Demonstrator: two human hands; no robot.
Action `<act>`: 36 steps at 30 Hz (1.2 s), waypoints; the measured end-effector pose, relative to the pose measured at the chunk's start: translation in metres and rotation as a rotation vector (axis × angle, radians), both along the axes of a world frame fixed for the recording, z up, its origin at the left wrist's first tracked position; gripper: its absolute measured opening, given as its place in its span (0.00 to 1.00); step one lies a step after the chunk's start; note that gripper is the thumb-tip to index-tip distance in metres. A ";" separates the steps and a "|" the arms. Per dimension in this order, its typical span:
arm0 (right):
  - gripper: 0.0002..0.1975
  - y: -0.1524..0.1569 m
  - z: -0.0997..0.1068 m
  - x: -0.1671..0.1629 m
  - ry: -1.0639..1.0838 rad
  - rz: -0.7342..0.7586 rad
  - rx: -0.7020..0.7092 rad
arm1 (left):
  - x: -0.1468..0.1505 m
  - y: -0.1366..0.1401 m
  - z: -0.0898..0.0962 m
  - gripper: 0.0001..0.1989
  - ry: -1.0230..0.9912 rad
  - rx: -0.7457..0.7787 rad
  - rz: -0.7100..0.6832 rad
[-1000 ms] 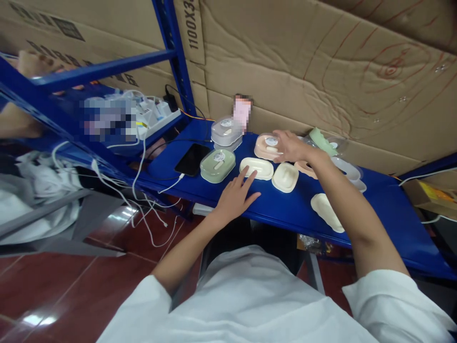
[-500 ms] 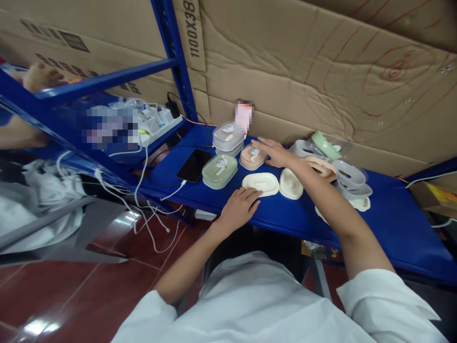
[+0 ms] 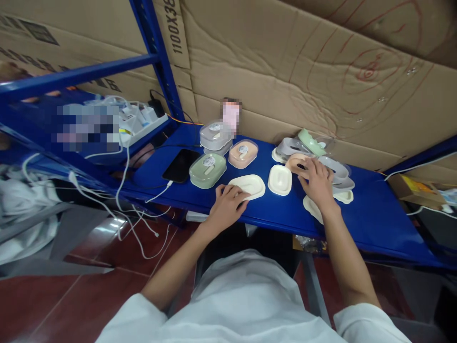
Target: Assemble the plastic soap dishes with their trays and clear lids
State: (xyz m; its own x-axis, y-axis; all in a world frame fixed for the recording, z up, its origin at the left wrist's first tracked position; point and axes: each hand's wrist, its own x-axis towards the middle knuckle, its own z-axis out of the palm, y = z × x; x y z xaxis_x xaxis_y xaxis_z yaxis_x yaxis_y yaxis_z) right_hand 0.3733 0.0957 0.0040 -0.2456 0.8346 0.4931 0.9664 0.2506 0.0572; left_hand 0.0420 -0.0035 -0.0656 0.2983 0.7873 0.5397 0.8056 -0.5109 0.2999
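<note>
My left hand (image 3: 228,206) is closed on the near left edge of a cream oval tray (image 3: 254,185) lying on the blue shelf. Its fingertips curl over the rim. My right hand (image 3: 317,180) is bent over a peach plastic shell with a cut-out (image 3: 295,163), fingers closed round it and covering its right part. Between the hands lies a cream rounded-square tray (image 3: 280,180). Behind my left hand stand a green lidded case (image 3: 207,170), a peach lidded case (image 3: 243,153) and stacked grey cases (image 3: 214,135), with clear lids and round stickers.
Around my right hand lie a grey shell (image 3: 288,146), a broken-edged green piece (image 3: 310,142), more grey shells (image 3: 335,167) and a cream piece (image 3: 312,207). A phone (image 3: 181,165) with a white cable lies left. Cardboard (image 3: 250,57) stands behind; a blue post (image 3: 153,52) rises left.
My right hand has moved from the peach lidded case rightward and nearer, onto the peach shell. My left hand stays at the oval tray, its fingers more curled. The view has shifted right.
</note>
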 end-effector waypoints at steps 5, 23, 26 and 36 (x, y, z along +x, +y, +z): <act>0.30 -0.015 -0.015 0.007 0.034 -0.036 -0.028 | -0.001 0.000 0.003 0.10 -0.016 -0.028 -0.003; 0.20 -0.042 -0.028 -0.008 0.090 0.302 -0.066 | -0.014 0.001 0.016 0.15 -0.154 -0.291 -0.281; 0.21 -0.076 -0.036 -0.032 0.064 0.409 -0.078 | -0.022 -0.003 0.016 0.16 -0.164 -0.328 -0.308; 0.23 -0.119 -0.050 -0.055 0.160 0.491 -0.101 | -0.045 -0.038 0.011 0.11 -0.209 -0.236 -0.219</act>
State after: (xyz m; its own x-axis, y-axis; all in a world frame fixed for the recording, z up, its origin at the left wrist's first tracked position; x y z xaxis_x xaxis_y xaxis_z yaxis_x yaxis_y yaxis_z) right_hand 0.3178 -0.0236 -0.0455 -0.5483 0.6850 0.4797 0.7283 0.6731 -0.1287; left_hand -0.0034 -0.0412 -0.0544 0.3756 0.8270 0.4182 0.5944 -0.5612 0.5759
